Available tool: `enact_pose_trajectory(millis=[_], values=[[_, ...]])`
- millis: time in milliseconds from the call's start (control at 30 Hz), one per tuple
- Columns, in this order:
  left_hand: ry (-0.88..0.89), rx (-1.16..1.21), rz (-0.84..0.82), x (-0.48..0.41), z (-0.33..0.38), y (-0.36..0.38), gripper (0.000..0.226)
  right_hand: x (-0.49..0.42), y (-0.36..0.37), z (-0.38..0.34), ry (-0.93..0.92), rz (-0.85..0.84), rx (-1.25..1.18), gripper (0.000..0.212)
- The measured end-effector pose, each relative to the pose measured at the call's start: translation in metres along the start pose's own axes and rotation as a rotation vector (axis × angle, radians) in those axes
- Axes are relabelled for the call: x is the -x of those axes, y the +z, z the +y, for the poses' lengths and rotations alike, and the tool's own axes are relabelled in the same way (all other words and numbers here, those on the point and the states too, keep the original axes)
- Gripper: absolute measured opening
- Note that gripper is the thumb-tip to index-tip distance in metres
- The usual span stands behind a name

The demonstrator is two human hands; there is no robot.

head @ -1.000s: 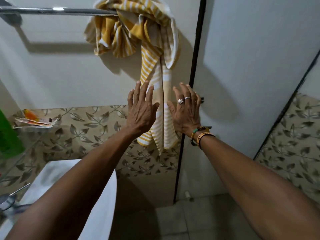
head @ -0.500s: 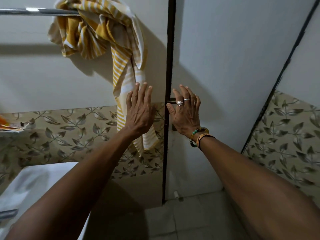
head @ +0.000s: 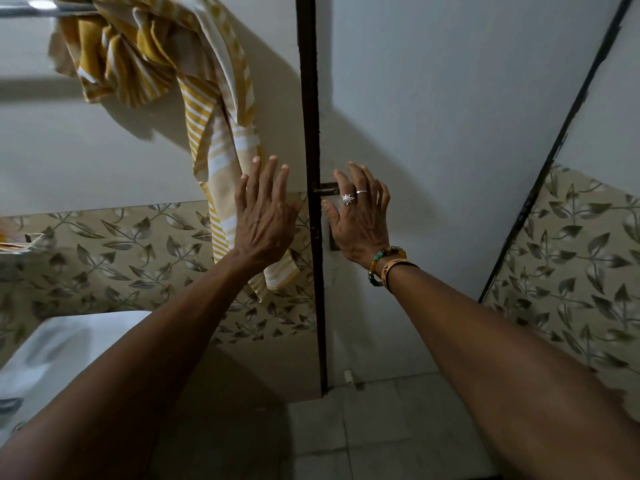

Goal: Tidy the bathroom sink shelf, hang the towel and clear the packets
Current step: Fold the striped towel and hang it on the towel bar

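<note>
Both hands are raised with the fingers straight and spread wide, and they hold nothing. The left hand [head: 265, 220] is in front of the lower tail of the towel [head: 194, 81]; I cannot tell if it touches the cloth. The right hand [head: 358, 220], with two rings and bead bracelets at the wrist, is in front of the pale door, just beside a small latch [head: 327, 188].

The yellow-and-white striped towel is bunched over the metal rail [head: 34, 6] at 11 o'clock of the view, and one long tail hangs down toward the left hand.

Compared with one second ago, the view has turned to the right. The towel was then at 12 o'clock and both hands were before its tail; now it sits more to the left. The dark door frame [head: 311, 133] was at 3 o'clock of the right hand and now runs between the two hands. The shelf with packets [head: 14, 242] has slid to the edge at 9 o'clock and is almost out of view. The white sink [head: 59, 348] lies at 8 o'clock and less of it shows.
</note>
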State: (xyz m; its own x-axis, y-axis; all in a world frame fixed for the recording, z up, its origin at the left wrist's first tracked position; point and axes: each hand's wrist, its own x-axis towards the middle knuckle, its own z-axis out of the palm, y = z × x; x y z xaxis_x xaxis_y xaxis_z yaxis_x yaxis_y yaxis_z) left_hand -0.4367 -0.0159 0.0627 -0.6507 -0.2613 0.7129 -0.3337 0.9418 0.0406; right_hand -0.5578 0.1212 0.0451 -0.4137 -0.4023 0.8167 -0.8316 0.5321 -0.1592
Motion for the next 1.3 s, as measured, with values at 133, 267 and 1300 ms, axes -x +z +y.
enact_pose_trajectory(millis=[133, 267, 1300], values=[[0.011, -0.002, 0.001, 0.000, 0.002, -0.001, 0.063, 0.001, -0.004, 0.002, 0.016, 0.007, 0.002, 0.051], [0.010, 0.009, 0.005, 0.000, 0.002, -0.005, 0.063, 0.001, -0.008, -0.002, 0.009, -0.011, 0.007, 0.051], [0.073, -0.038, 0.109, 0.017, -0.063, -0.052, 0.068, 0.004, -0.032, -0.078, 0.010, 0.010, 0.086, 0.057]])
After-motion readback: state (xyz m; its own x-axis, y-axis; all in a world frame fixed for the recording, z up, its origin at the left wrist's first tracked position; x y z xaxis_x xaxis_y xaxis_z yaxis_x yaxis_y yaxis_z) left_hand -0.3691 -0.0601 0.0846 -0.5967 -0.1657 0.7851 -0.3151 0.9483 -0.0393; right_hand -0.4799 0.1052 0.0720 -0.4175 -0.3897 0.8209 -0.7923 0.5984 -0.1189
